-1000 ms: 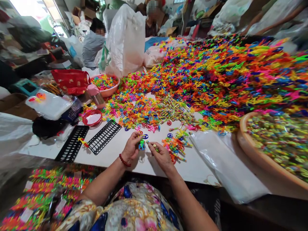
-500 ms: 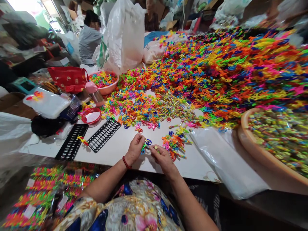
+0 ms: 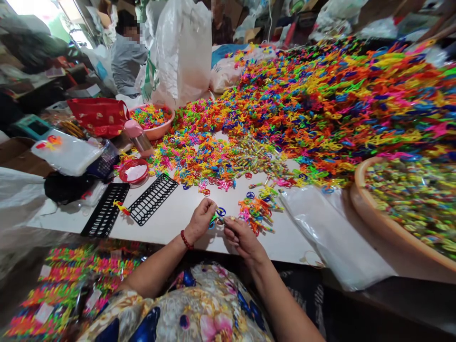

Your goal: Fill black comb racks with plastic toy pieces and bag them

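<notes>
Both hands meet over the front of the white table (image 3: 213, 244). My left hand (image 3: 200, 219), wearing a red bead bracelet, pinches a small plastic toy piece (image 3: 221, 212) with a dark blue ring and bits of green and light blue. My right hand (image 3: 245, 236) is closed, thumb and forefinger pinched at the near end of that piece; whatever sits between its fingertips is mostly covered. Just right of the hands lies a small pile of colourful toys (image 3: 254, 213) with patterned sticks.
A large heap of plastic pieces (image 3: 320, 109) covers the back. At right stand clear plastic bags (image 3: 331, 232) and an orange tub (image 3: 359, 190). Black slotted trays (image 3: 153, 199) and a red basket (image 3: 133, 172) lie left. A person in grey (image 3: 126, 64) sits behind.
My right hand's fingers have shifted slightly and a pale yellow tip that showed between them is hardly visible now. The left hand keeps its pinch. The view has moved a little.
</notes>
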Demonstrator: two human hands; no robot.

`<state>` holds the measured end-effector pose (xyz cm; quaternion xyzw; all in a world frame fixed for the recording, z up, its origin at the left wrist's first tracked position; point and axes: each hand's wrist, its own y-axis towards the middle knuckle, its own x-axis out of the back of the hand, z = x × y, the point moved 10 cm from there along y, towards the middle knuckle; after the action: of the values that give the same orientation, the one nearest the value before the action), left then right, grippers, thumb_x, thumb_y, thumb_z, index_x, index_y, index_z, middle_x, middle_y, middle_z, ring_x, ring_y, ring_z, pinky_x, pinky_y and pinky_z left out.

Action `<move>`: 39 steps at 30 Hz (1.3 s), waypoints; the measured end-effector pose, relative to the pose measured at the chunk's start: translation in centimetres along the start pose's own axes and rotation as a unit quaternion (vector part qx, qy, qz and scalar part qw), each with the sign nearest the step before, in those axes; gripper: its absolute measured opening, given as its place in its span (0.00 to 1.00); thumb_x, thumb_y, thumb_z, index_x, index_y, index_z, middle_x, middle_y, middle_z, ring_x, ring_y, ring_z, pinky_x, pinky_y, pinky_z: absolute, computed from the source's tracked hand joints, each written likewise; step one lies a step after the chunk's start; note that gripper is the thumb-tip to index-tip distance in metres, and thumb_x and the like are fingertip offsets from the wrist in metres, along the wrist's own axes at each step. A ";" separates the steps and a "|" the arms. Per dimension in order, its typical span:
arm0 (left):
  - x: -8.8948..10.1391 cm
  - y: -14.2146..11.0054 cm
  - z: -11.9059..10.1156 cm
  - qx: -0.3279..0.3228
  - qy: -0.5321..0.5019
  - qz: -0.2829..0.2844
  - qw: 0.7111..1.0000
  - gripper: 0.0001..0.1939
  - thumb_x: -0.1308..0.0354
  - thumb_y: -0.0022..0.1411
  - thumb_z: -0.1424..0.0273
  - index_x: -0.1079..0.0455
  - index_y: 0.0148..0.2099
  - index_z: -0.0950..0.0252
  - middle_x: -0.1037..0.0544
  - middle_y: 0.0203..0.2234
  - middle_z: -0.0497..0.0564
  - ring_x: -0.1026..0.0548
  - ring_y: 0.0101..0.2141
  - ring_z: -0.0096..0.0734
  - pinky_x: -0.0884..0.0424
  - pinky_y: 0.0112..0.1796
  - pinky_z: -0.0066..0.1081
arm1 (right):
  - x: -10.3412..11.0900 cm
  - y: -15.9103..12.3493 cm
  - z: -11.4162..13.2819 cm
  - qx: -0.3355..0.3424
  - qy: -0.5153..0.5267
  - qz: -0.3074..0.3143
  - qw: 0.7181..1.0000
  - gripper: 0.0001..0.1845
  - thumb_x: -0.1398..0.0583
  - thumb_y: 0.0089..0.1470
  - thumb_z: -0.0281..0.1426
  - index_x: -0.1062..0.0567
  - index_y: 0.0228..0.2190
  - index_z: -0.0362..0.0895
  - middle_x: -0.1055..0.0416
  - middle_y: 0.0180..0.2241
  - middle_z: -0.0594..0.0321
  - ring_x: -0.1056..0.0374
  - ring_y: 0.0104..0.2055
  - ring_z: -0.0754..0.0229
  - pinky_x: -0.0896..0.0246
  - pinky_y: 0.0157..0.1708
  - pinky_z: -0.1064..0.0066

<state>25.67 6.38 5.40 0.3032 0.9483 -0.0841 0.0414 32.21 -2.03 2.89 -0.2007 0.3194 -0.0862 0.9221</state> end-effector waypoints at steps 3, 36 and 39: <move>-0.3 -0.1 0.3 0.012 -0.027 0.005 1.000 0.21 0.43 0.61 0.50 0.41 0.34 0.62 0.38 0.24 0.42 0.40 0.23 0.22 0.39 0.25 0.25 | 0.0 0.0 0.1 0.000 0.015 0.003 1.000 0.22 0.30 0.42 0.45 0.28 0.28 0.42 0.49 0.13 0.78 0.64 0.14 0.76 0.67 0.11 0.82; 7.6 6.6 -1.3 -0.016 0.259 -0.215 0.942 0.15 0.33 0.48 0.71 0.40 0.29 0.61 0.32 0.31 0.50 0.30 0.34 0.34 0.35 0.36 0.31 | 2.8 -3.1 6.9 0.248 -0.422 -0.204 0.848 0.18 0.45 0.58 0.47 0.27 0.37 0.46 0.26 0.31 0.58 0.30 0.35 0.55 0.35 0.37 0.64; 7.5 6.0 0.0 -0.003 0.107 -0.184 0.977 0.16 0.33 0.43 0.74 0.36 0.33 0.63 0.31 0.27 0.45 0.31 0.28 0.27 0.36 0.30 0.26 | 1.9 -2.0 5.0 0.207 -0.387 -0.154 0.885 0.21 0.43 0.56 0.47 0.25 0.43 0.45 0.27 0.26 0.62 0.31 0.30 0.57 0.37 0.31 0.67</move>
<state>23.05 15.47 3.64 0.1305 0.9870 -0.0546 -0.0759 36.76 -2.83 6.30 -0.0692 -0.1233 -0.2071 0.9681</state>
